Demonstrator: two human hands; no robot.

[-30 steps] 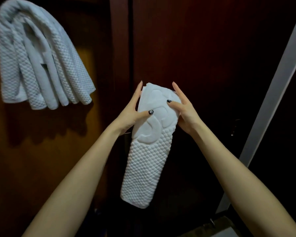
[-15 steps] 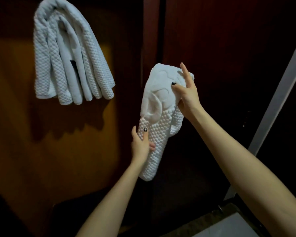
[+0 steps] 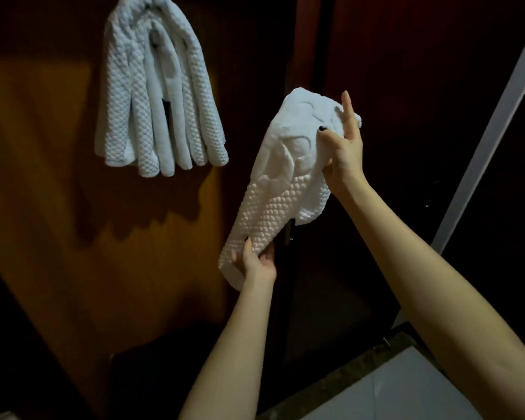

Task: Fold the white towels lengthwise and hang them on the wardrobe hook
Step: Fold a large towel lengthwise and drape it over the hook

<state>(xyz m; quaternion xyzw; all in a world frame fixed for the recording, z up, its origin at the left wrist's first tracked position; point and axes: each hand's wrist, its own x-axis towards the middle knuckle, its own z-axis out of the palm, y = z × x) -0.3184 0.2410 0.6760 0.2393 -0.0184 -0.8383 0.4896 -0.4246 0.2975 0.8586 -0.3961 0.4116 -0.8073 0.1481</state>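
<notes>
Fingers of the right hand [image 3: 344,153] pinch the upper end of the folded white towel [image 3: 281,177]. The dark-nailed thumb presses on the front face, and one finger stands straight up past the top edge. The left hand [image 3: 256,263] grips the lower end, with the thumb laid on the front and the fingers curled round the edge.

The towel is a long narrow strip, smooth with raised curving lines in its upper part and a scale-like weave below. A loose flap hangs off the side away from the hanging towels [image 3: 158,95]. The strip is held lower than those towels and apart from them, its lower end leaning toward them. They drape in several folded strips on the brown wardrobe door [image 3: 73,237].
</notes>
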